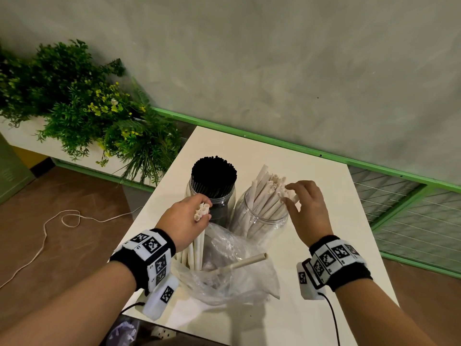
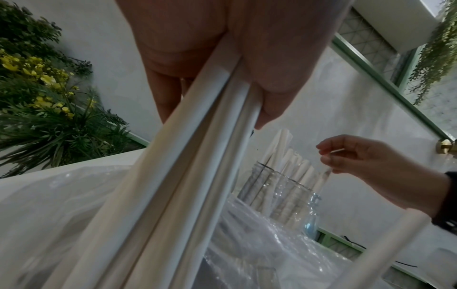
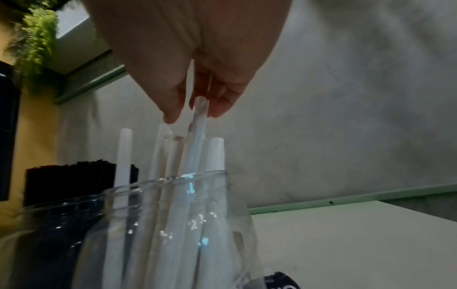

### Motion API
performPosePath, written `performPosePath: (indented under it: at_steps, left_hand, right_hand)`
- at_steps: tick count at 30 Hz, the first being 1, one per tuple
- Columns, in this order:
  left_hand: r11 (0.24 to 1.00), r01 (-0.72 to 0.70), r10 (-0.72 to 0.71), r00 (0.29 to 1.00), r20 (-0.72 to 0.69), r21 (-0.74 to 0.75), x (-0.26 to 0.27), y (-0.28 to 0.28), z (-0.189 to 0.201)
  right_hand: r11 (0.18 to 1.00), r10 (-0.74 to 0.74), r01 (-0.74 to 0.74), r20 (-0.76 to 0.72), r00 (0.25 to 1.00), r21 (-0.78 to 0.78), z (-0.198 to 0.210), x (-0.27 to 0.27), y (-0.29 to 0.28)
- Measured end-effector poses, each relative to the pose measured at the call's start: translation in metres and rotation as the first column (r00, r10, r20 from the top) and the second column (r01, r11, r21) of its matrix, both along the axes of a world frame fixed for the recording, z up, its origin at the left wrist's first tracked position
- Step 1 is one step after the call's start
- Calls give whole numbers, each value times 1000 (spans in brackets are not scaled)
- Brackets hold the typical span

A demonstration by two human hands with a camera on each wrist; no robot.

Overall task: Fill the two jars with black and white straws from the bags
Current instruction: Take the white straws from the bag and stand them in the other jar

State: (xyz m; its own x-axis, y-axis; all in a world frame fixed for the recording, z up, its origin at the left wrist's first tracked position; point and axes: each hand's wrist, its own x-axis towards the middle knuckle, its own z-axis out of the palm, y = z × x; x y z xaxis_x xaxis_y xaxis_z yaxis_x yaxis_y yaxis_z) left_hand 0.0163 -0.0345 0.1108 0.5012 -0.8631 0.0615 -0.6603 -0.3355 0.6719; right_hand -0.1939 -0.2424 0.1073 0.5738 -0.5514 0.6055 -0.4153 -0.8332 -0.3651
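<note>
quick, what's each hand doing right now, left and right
Left hand: grips a bunch of white straws over the plastic bag.
Right hand: fingertips pinch a white straw standing in the right jar.

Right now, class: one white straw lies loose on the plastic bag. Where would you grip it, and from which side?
Probably pinch the loose straw near its raised open end, coming from above right with the right hand. That end juts clear of the plastic bag; its lower end is buried in folds.

We see black straws (image 1: 214, 171) in one clear jar (image 1: 211, 196), off-white straws (image 1: 268, 193) beside them, black-and-white checkered wristbands (image 1: 149, 253), and a green rail (image 1: 249, 136) upper right.
</note>
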Motion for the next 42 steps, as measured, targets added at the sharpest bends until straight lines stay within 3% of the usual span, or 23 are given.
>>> performPosePath:
  at_steps: [3, 7, 9, 14, 18, 21, 24, 27, 32, 37, 42]
  left_hand:
    - [1000, -3, 3, 1000, 1, 1, -1, 0, 0]
    - [1000, 5, -5, 1000, -9, -1, 0, 1, 0]
    - [1000, 4, -4, 1000, -8, -5, 0, 1, 0]
    - [1000, -2, 2, 1000, -6, -12, 0, 2, 1]
    - [1000, -3, 3, 1000, -6, 0, -1, 2, 0]
    - [1000, -3, 3, 1000, -12, -2, -1, 1, 1]
    - [1000, -1, 1, 1000, -7, -1, -2, 1, 1]
    - [1000, -3, 3, 1000, -4, -4, -2, 2, 1]
    - [1000, 2, -2, 1000, -10, -13, -2, 2, 1]
    - [1000, 4, -4, 1000, -14, -7, 0, 3, 1]
    - [1000, 2, -2, 1000, -10, -12, 1, 3, 0]
  right_hand:
    - [992, 6, -14, -67, 998, -129, 8, 18, 7]
    - [962, 8, -97, -330, 944, -254, 14, 49, 14]
    - [954, 19, -135, -394, 919, -268, 11, 58, 11]
    - [957, 41, -87, -168, 985, -276, 9, 39, 3]
    - [992, -15, 8, -55, 998, -127, -8, 9, -1]
    - [997, 65, -58, -158, 985, 48, -23, 1, 3]
    - [996, 66, -52, -189, 980, 77, -23, 3, 1]
    - [998, 62, -64, -169, 984, -8, -8, 14, -6]
    - [991, 113, -135, -420, 900, -24, 1, 47, -19]
    - [967, 150, -200, -278, 949, -158, -8, 59, -19]
    - [944, 70, -205, -447, 892, -260, -8, 54, -18]
